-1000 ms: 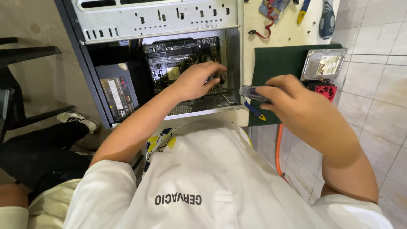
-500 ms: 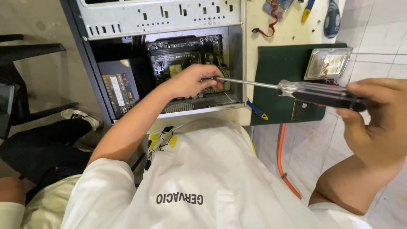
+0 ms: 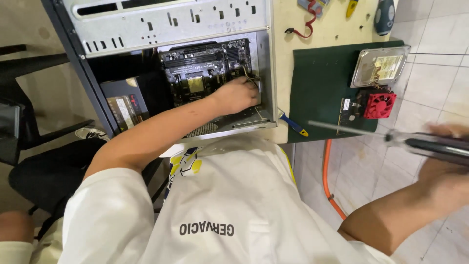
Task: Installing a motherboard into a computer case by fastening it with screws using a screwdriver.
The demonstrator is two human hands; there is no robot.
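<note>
Here, screwdriver [image 3: 391, 139] crosswise, tip leftward.

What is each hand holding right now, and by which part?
The right hand grips a long screwdriver by its dark handle. The left hand reaches inside the computer case; any hold there is hidden.

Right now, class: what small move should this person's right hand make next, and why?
Probably bring the screwdriver in the right hand toward the open computer case: its tip hangs over the green mat, while the left hand rests by the motherboard.
</note>
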